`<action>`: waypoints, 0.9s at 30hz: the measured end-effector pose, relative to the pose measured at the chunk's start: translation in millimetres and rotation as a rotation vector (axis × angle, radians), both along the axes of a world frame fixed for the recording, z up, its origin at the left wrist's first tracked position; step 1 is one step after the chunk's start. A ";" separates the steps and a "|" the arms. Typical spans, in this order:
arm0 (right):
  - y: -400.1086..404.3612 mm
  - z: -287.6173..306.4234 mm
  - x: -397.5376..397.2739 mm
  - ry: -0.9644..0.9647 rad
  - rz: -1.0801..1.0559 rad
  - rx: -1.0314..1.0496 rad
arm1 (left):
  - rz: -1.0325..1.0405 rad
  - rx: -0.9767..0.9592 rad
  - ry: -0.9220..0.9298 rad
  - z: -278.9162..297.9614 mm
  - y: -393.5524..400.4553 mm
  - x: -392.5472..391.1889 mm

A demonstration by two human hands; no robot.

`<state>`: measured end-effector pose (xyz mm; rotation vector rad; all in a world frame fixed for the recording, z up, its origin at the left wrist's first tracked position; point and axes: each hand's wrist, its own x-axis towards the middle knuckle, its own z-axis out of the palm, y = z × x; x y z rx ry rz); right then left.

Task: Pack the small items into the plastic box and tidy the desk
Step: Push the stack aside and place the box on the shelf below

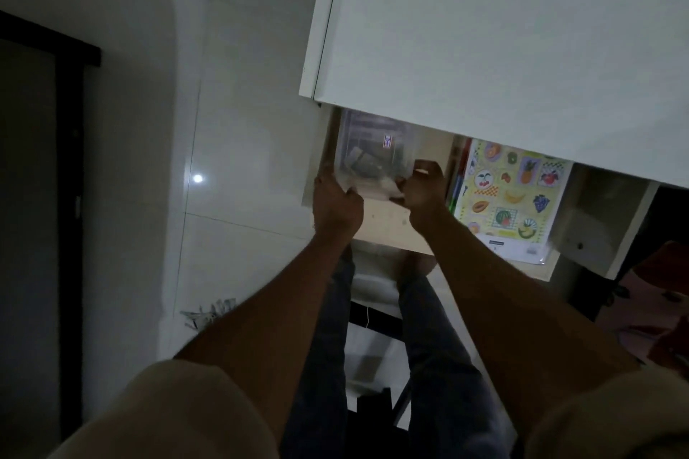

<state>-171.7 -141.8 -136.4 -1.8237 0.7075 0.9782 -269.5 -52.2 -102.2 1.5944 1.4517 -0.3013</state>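
While both hands' fingers [428, 169] grip it, plastic box [373, 149] (clear) sits between.

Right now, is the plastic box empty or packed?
Packed, at least partly: pale items show through the clear plastic box gripped by left hand and right hand.

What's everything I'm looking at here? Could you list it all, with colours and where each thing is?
plastic box: one, clear, on the shelf under the desk top, held at both sides
small items: several, greyish, inside the box, too dim to name
desk top: one, white, upper right
fruit sheet: one, yellow with coloured fruit pictures, right of the box
floor: white glossy tiles, left
left hand: grips the box's left side
right hand: grips the box's right side
sleeves: two, beige, bottom corners
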 end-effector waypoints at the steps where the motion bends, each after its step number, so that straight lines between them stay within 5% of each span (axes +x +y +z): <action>1: 4.8 -2.4 8.0 -0.028 0.008 0.004 | 0.018 -0.012 -0.042 -1.7 -1.4 3.4; 12: 45.3 -25.2 35.4 0.030 0.024 0.103 | 0.136 0.000 -0.145 -12.5 -1.4 41.4; 18: 53.1 -18.7 34.7 0.044 0.135 0.086 | 0.041 0.021 -0.073 -10.7 -1.2 42.0; 27: 8.8 -4.8 -15.0 0.199 -0.009 -0.060 | 0.046 -0.110 0.041 -5.2 -18.1 -0.9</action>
